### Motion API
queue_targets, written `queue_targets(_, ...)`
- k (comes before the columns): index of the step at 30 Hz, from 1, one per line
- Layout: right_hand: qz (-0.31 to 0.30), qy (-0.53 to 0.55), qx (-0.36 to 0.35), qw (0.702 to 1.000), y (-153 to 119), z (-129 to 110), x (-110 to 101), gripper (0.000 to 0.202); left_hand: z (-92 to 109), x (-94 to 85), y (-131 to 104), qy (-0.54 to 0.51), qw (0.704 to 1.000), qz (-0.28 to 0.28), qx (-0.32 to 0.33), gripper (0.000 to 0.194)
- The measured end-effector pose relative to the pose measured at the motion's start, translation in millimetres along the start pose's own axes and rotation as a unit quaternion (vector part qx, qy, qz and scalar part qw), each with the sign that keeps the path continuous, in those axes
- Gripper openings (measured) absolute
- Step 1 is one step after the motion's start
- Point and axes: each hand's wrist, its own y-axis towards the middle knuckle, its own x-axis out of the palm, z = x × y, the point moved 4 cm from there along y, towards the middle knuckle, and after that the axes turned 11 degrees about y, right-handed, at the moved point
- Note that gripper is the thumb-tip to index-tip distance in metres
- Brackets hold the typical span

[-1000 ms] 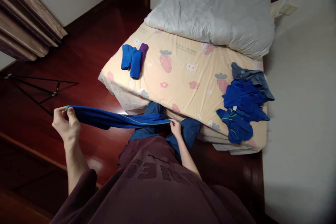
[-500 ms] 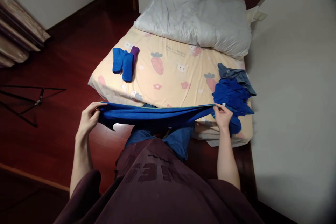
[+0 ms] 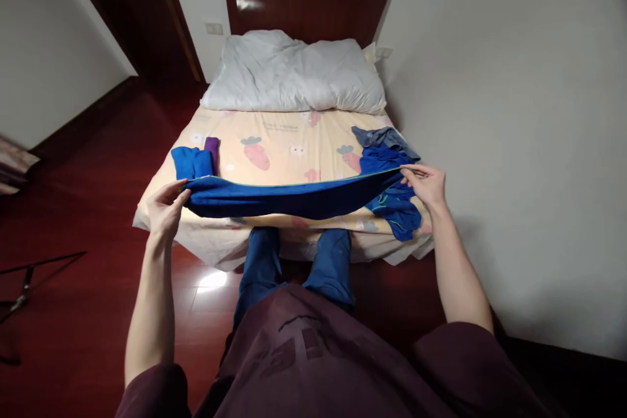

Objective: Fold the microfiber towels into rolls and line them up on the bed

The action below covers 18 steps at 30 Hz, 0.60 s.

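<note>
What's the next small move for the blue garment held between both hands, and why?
Probably lower the blue garment onto the carrot-print sheet: the left hand and right hand pinch its opposite ends, its top edge sags only slightly, and sheet shows just beyond it, between the folded clothes and the loose clothes pile.

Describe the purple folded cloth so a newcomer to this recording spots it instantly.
On the bed, look toward the left edge, nearer the camera than the pale quilt. The purple folded cloth lies along the right side of the blue folded cloth. It is narrower, and the only purple piece there.
</note>
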Motion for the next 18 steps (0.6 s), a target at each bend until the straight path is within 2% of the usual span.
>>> queue_targets(2, -0.009, 0.003, 0.006, 1.0, -3, -4, -7, 0.038, 7, 0.4, 5, 0.015, 1.0, -0.023, 0.009, 0.047)
queue_targets(7, -0.026, 0.008, 0.032, 0.999, -14, 0, -17, 0.042, 5, -5.2, 7, -0.005, 1.0, 0.018, -0.009, 0.046)
queue_targets(11, 0.0, 0.034, 0.036, 0.999, -20, 7, -16, 0.043, 5, 2.5, 3, -0.022, 0.998, -0.043, -0.025, 0.046)
queue_targets(15, -0.007, 0.041, 0.055, 0.998, -25, 14, -13, 0.042, 11, 11.4, -5, 0.027, 0.993, -0.112, -0.032, 0.051)
queue_targets(18, -0.005, 0.046, 0.07, 0.996, -29, 16, -16, 0.043, 9, 11.6, -8, 0.055, 0.993, -0.096, -0.043, 0.047)
